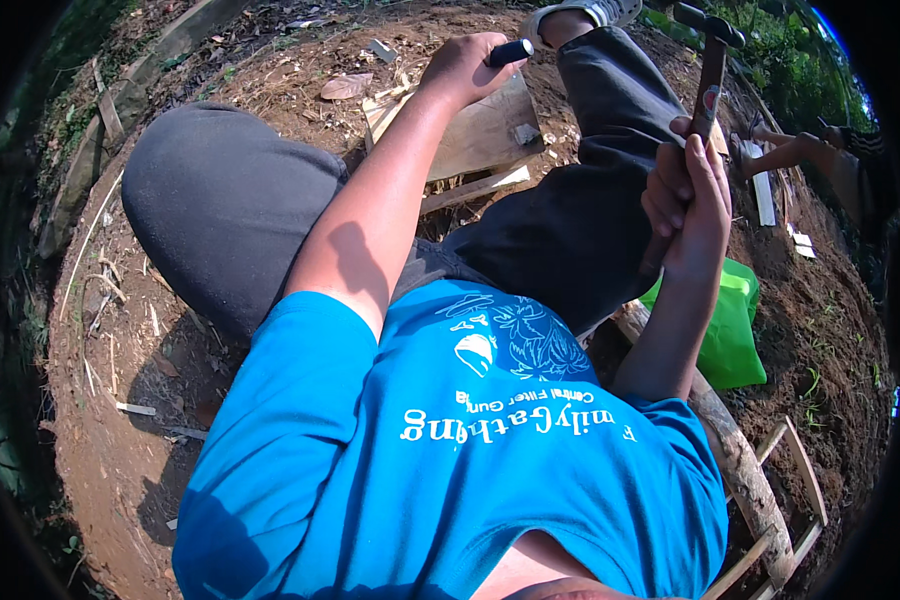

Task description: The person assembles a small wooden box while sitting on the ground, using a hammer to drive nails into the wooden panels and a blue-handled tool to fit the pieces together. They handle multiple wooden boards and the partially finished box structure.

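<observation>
Your left hand [464, 72] is wrapped round a dark cylindrical handle [511, 53], far centre, near a flat brown wooden block [490, 130]; your right hand [692, 196] grips a wooden-handled, dark-headed hammer [711, 82], far right.

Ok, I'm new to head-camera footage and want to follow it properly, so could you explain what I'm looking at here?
There is no machine here: these are a person's two bare hands. The single picture comes from a wide fisheye camera on that person's head, looking down, so straight edges bend near the rim. Picture left is the person's left.

The left hand grips a dark cylindrical tool handle; its working end is hidden. The right hand holds a hammer, head up.

Between the legs sits a wooden block on bare soil scattered with wood scraps. At the right lie a bright green bag or sheet and a log.
</observation>
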A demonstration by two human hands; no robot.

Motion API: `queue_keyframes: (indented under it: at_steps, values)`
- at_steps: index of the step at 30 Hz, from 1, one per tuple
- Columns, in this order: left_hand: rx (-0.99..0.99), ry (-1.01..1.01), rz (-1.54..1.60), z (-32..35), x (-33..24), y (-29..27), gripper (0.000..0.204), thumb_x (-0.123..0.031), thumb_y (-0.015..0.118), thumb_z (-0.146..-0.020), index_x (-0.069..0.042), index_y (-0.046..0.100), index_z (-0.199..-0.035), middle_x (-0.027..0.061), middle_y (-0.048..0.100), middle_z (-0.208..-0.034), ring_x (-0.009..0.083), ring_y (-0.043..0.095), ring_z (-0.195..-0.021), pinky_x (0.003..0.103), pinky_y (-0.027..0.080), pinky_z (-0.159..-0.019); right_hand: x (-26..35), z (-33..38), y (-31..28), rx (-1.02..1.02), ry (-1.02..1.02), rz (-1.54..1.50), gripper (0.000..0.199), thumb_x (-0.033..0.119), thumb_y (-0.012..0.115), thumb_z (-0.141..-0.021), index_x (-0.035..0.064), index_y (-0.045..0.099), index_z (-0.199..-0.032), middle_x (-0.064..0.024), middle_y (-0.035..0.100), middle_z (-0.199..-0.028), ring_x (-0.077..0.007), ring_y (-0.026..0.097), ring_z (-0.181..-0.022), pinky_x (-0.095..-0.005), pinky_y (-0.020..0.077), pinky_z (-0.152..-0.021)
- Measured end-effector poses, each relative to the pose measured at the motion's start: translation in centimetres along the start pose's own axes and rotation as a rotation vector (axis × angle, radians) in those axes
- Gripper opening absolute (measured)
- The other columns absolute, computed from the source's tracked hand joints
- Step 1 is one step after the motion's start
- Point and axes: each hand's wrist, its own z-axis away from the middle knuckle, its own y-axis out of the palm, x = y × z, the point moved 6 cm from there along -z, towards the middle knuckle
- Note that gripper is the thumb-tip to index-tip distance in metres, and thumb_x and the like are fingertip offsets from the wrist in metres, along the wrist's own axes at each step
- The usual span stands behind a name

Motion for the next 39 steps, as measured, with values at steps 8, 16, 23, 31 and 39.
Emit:
queue_keyframes:
  at_steps: [8, 16, 23, 31, 39]
  values:
    - [-0.037, -0.022, 0.021, 0.0, 0.1, -1.2, 0.032, -0.043, 0.065, -0.093, -0.011, 0.07, -0.093, 0.0122, 0.072, -0.085, 0.0331, 0.071, -0.084, 0.042, 0.054, -0.075, 0.4, -0.4, 0.8, 0.057, -0.041, -0.048, 0.028, 0.021, 0.046, -0.108, 0.0011, 0.054, -0.127, 0.005, 0.036, -0.069, -0.002, 0.031, -0.045, -0.0196, 0.0277, -0.038]
    - [-0.044, 0.021, -0.07, 0.6, -0.9, 0.5, 0.023, -0.032, 0.072, -0.087, -0.01, 0.064, -0.084, 0.0141, 0.069, -0.079, 0.0374, 0.07, -0.08, 0.048, 0.054, -0.066, -3.1, -3.9, 0.8, 0.069, 0.105, 0.138, 0.03, 0.02, 0.047, -0.108, -0.0023, 0.055, -0.125, 0.005, 0.037, -0.07, -0.0009, 0.032, -0.046, -0.0179, 0.0276, -0.038]
    - [-0.014, -0.002, -0.198, -0.3, -0.6, 2.4, 0.02, -0.029, 0.073, -0.085, -0.011, 0.065, -0.086, 0.0128, 0.07, -0.079, 0.0343, 0.071, -0.08, 0.046, 0.057, -0.068, -7.3, -7.1, -1.6, 0.019, 0.248, 0.08, 0.031, 0.019, 0.047, -0.108, -0.0011, 0.053, -0.13, 0.0051, 0.038, -0.071, -0.0006, 0.033, -0.048, -0.0183, 0.0278, -0.039]
    - [-0.07, -0.023, -0.177, -2.0, -0.4, 2.4, 0.022, -0.026, 0.076, -0.083, -0.009, 0.063, -0.086, 0.0138, 0.07, -0.078, 0.0353, 0.071, -0.078, 0.046, 0.057, -0.068, -7.7, -11.6, -3.6, 0.028, 0.262, 0.129, 0.033, 0.018, 0.045, -0.108, -0.0025, 0.052, -0.133, 0.0051, 0.04, -0.072, -0.0004, 0.033, -0.048, -0.0184, 0.0284, -0.041]
    - [-0.08, -0.106, -0.131, -3.2, 1.2, 2.6, 0.019, -0.027, 0.076, -0.081, -0.01, 0.068, -0.083, 0.0127, 0.068, -0.07, 0.0335, 0.071, -0.072, 0.043, 0.057, -0.065, -6.8, -13.7, -5.4, 0.002, 0.148, 0.022, 0.039, 0.028, 0.045, -0.109, -0.0029, 0.052, -0.133, 0.0054, 0.038, -0.07, -0.0009, 0.032, -0.046, -0.0195, 0.0277, -0.039]
